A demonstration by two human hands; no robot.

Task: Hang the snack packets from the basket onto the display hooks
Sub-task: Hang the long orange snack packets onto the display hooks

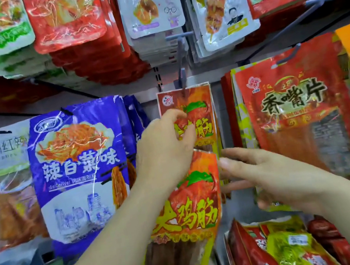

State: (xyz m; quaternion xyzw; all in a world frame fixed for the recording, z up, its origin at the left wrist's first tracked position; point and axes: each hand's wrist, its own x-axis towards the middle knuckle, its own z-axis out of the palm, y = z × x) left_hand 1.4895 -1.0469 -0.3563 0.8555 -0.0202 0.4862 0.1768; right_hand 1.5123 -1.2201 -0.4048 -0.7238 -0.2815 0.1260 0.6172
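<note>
i am pinching the orange packet [194, 198] by its top in my curled left fingers [175, 115], just under the hung packet [198, 110]; my right fingers [244, 162] are lying straight against its edge. i am judging it light, floppy and slick, so gripping near the hang-hole.

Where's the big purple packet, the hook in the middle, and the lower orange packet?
purple packet [68, 167]: head view, on its white writing.
hook [182, 74]: head view, on its grey front end.
lower orange packet [197, 215]: head view, on its yellow writing.
</note>
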